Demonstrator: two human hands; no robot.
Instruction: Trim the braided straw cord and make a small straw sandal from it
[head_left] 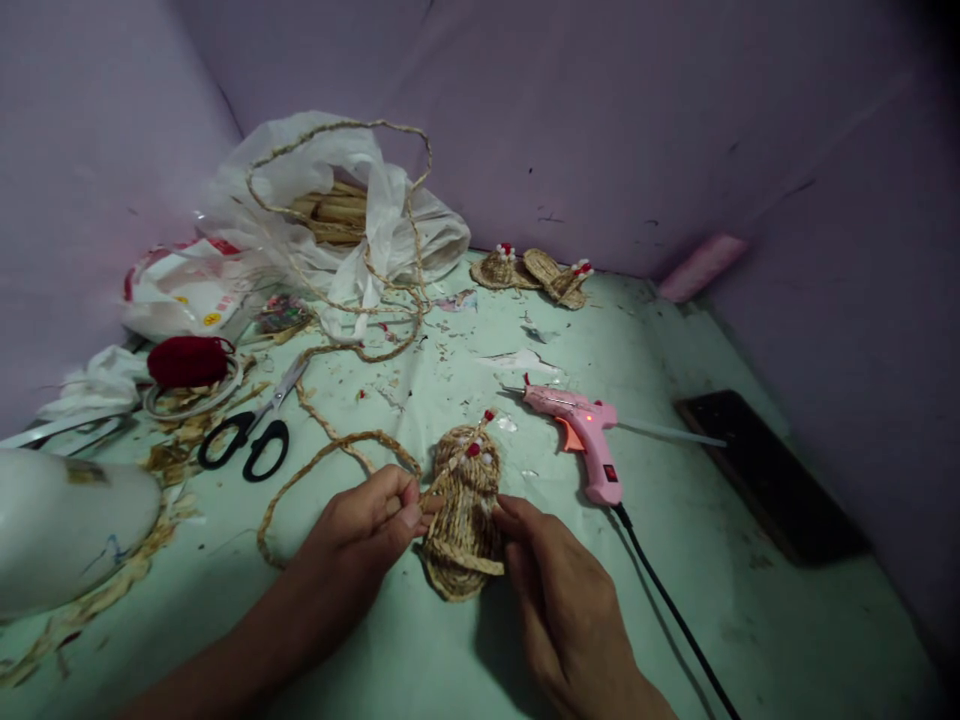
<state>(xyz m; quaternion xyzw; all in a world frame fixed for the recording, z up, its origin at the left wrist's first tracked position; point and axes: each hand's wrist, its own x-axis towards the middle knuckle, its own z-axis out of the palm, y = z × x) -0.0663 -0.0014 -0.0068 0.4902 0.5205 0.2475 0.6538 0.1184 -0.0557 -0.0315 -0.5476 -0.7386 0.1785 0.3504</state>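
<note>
A small woven slipper (471,520) of braided fibre lies before me, with red and white beads on its upper part and a loose braid end across its lower part. My left hand (375,525) is closed at its left side, thumb and fingers pinching the braided cord (300,485). From there the cord loops left and runs back over the table. Against the slipper's right edge, my right hand (559,580) steadies it with thumb and forefinger; its other fingers are curled and partly hidden. A pink glue gun (577,420) lies to the right, its light glowing and a glue stick in its back.
Black-handled scissors (262,430) and a dark red yarn ball (187,362) lie left. A white container (75,525) is at the near left. A plastic bag (435,235) with dry fibre and finished beaded slippers (559,278) sit by the wall. A dark phone (772,475) lies right.
</note>
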